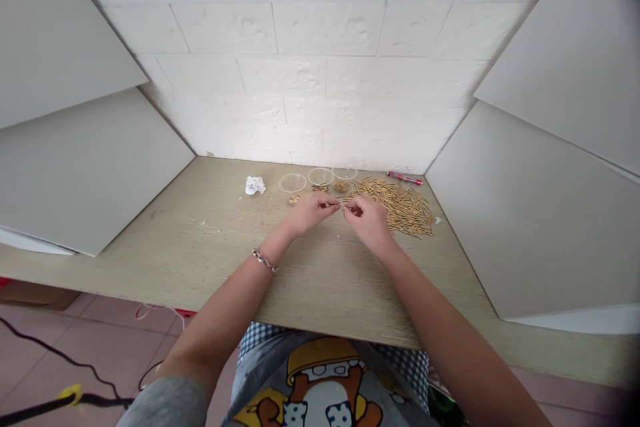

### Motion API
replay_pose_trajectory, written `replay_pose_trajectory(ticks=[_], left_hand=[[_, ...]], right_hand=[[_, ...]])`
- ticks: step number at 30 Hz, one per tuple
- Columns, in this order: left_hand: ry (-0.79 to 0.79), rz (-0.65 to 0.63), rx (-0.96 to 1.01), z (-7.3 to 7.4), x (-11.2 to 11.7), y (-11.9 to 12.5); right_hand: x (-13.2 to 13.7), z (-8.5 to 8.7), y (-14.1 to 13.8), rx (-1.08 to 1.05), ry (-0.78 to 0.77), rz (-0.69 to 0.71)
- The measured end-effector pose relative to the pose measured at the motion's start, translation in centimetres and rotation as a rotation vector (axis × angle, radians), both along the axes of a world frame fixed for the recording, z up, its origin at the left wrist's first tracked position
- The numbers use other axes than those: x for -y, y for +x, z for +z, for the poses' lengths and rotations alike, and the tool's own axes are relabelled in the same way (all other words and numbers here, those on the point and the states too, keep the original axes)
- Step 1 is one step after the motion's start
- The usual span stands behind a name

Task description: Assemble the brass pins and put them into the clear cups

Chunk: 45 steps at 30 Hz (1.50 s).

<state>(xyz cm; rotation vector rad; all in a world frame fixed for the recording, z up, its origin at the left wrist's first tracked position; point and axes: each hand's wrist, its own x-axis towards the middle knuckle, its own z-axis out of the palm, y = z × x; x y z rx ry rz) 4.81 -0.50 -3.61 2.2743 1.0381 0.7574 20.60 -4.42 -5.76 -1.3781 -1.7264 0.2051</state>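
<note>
Over the table (210, 240), left hand (310, 211) and right hand (367, 224) pinch one brass pin (343, 206)

Between the two hands, the thin, straight pin lies with its long axis running roughly left to right, nearly level across the table. Both hands are closed to a pinch, their fingertips meeting on it from either side, so little of the smooth metal shows. Just right of and beyond the right hand spreads a loose pile of brass pins (395, 208), with most of its slender rods slanting in roughly the same direction. Along the far side, near the wall, stand three clear plastic cups (320, 177) in a row. A small heap of brass pieces (342, 186) sits just near the rightmost cup, and another (294, 199) lies near the leftmost; the pieces are too small to tell apart. Further left lies a crumpled white tissue (255, 185), and at the far right a red marker (404, 178) lies near the wall. A linked metal bracelet (265, 261) circles the left wrist. The table's pale wood-grain laminate meets a white brick-textured wall (325, 80).
</note>
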Motion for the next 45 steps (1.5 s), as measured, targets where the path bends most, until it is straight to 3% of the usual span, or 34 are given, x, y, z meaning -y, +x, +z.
replay_pose_trajectory(ticks=[20, 45], left_hand=[[0.539, -0.038, -0.458, -0.81, 0.40, 0.22], [0.593, -0.028, -0.518, -0.51, 0.42, -0.07]], right_hand=[[-0.17, -0.56, 0.05, 0.149, -0.096, -0.010], [0.12, -0.32, -0.16, 0.125, -0.084, 0.002]])
